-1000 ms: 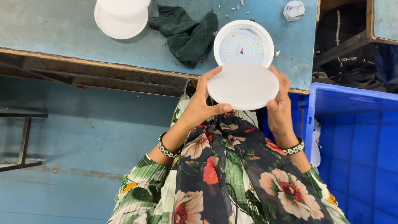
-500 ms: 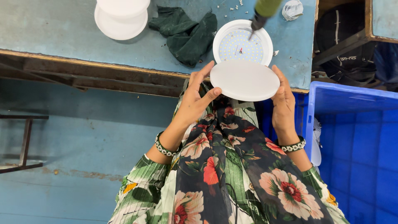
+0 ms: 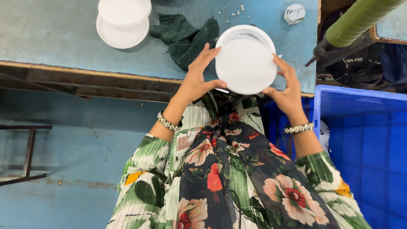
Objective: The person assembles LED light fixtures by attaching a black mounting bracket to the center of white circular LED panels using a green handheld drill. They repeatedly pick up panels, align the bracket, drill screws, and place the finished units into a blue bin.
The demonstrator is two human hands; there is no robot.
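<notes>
Both hands hold a round white cover disc [image 3: 246, 65] by its rim. My left hand [image 3: 197, 80] grips its left edge with thumb under and fingers spread. My right hand [image 3: 287, 87] grips the right edge. The disc hangs just over a round white lamp housing [image 3: 246, 33] that lies on the blue workbench [image 3: 55, 42]; only the housing's upper rim shows behind the disc.
A stack of white round covers [image 3: 123, 21] sits at the bench's back left. A dark green cloth [image 3: 184, 36] lies beside the housing, with small screws [image 3: 237, 10] and a crumpled wrapper [image 3: 294, 12] behind. A green-handled hanging tool [image 3: 352, 25] and a blue crate [image 3: 364, 140] are on the right.
The disc has moved up and away from my lap, over the lamp housing, now covering most of it. The green tool has swung off to the right.
</notes>
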